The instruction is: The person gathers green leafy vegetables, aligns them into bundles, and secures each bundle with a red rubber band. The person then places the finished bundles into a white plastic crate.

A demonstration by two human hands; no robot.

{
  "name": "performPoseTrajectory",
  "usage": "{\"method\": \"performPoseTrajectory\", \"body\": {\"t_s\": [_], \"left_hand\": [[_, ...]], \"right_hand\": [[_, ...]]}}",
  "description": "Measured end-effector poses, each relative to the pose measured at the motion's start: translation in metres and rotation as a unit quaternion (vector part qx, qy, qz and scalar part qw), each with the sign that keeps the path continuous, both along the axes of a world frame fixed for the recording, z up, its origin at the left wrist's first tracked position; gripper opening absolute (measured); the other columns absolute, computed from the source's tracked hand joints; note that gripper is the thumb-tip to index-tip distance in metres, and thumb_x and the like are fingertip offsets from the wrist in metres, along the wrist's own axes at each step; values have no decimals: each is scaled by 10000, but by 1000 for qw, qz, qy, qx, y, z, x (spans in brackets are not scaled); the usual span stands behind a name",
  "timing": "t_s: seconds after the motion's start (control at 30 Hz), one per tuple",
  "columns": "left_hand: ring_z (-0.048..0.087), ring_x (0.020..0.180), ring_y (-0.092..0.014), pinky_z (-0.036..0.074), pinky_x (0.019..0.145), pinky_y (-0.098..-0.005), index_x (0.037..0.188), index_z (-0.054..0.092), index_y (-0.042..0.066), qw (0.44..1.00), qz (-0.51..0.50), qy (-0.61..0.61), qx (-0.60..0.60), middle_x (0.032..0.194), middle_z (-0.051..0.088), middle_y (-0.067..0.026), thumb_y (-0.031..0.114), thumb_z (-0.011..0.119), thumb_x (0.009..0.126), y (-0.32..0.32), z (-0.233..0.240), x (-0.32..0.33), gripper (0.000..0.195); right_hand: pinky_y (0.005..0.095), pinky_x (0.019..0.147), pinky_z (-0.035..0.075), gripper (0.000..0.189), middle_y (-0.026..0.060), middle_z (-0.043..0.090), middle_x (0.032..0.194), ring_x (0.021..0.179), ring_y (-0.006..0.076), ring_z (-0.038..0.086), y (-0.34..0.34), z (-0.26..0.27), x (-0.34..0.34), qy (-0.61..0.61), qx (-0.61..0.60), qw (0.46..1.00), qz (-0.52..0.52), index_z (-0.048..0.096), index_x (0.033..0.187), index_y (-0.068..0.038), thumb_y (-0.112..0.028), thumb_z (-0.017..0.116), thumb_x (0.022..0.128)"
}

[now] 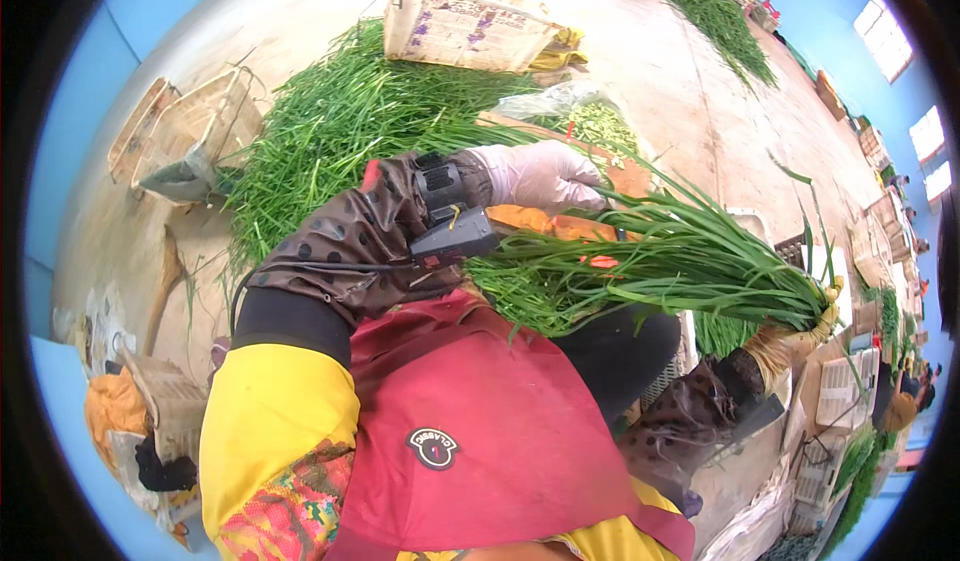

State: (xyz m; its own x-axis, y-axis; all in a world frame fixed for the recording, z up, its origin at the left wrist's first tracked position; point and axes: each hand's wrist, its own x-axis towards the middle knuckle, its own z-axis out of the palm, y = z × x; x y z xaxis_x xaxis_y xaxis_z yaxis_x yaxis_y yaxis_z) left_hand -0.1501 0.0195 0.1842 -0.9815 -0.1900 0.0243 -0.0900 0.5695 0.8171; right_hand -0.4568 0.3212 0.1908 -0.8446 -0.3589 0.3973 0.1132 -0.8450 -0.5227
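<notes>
My right hand, in a yellowish glove, is closed around the stem end of a bunch of long green leafy stalks, perhaps chives. The leaves fan leftward across my lap. My left hand, in a pale glove, has its fingers curled beside the upper leaf tips; whether they pinch any leaves cannot be seen. Behind that hand spreads a large heap of similar green stalks. Short pale-green cut pieces lie by clear plastic and a wooden board just beyond my left hand.
A whitish plastic crate stands behind the heap, with other crates at the left. An orange cloth or bag hangs by a crate at lower left. Along the right side are crates, more greens and several people.
</notes>
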Motion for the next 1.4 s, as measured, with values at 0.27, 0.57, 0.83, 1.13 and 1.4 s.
{"method": "performPoseTrajectory", "body": {"t_s": [0.27, 0.57, 0.83, 1.13, 1.4], "left_hand": [[567, 709, -91, 493, 654, -276, 1098, 733, 99, 991, 31, -118, 54, 792, 635, 7, 235, 596, 994, -7, 9, 85, 220], [588, 718, -74, 512, 704, -243, 1235, 672, 39, 961, 161, 56, 218, 1064, 726, -43, 144, 570, 1022, -13, -33, 179, 258], [514, 571, -4, 389, 483, -159, 1122, 707, 63, 939, 281, -131, 146, 835, 707, 14, 202, 615, 1010, -4, -30, 259, 201], [575, 710, -35, 494, 659, -210, 1156, 724, 43, 914, 359, -15, 188, 952, 731, 28, 116, 625, 996, -1, -83, 276, 202], [552, 618, -53, 476, 602, -232, 1092, 762, 116, 900, 431, -57, -22, 859, 724, 10, 241, 608, 1012, 20, -88, 306, 213]], "right_hand": [[377, 854, 564, 430, 57, 660, 1022, 907, 185, 638, -34, -17, 16, -8, 89, 996, 22, 535, 1371, -48, -278, 550, 1009], [416, 963, 516, 491, 95, 640, 1047, 980, 230, 615, -103, -43, 47, 36, 59, 968, 240, 423, 1469, -9, -157, 533, 1014], [431, 959, 515, 458, 126, 663, 1047, 997, 247, 627, -135, -37, 45, 66, 84, 956, 275, 464, 1466, -44, -138, 523, 1021], [443, 954, 510, 484, 69, 658, 1041, 984, 237, 601, -136, -62, 41, -30, 88, 957, 276, 467, 1459, -44, -146, 577, 999], [430, 954, 510, 392, 92, 656, 1010, 975, 251, 611, -145, -58, 69, -17, 53, 937, 345, 523, 1362, 7, -155, 558, 1007]]}}
